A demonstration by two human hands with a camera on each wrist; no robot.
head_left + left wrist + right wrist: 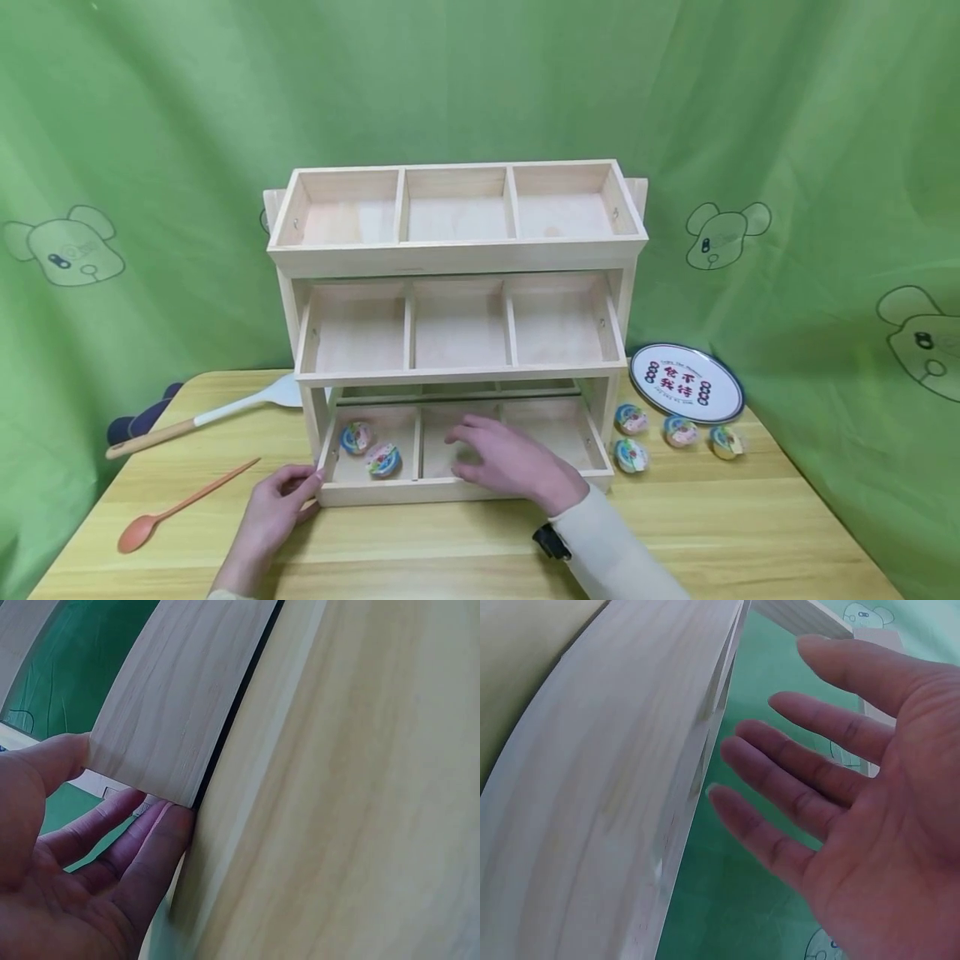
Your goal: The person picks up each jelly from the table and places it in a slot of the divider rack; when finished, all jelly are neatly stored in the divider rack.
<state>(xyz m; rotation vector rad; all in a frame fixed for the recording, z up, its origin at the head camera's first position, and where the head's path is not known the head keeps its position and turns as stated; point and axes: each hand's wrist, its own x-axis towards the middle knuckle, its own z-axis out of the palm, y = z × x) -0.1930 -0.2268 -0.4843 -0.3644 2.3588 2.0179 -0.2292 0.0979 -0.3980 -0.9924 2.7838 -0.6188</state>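
Note:
A three-tier wooden shelf [457, 260] with divided trays stands on the table. My left hand [273, 512] grips the front left corner of its bottom tray [465, 492]. In the left wrist view the thumb lies at the upper edge of the tray's front board [180, 697], the fingertips at its end. Two jelly cups [356, 437] [383, 460] sit in the left compartment. Over the middle compartment hovers my right hand [517, 462], fingers spread and holding nothing; the right wrist view shows its bare palm.
Several more jelly cups [632, 455] lie right of the shelf, in front of a round white plate [686, 382] with red writing. On the left are an orange spoon [138, 533] and a white spatula [232, 408] with a wooden handle. A green curtain [465, 75] hangs behind.

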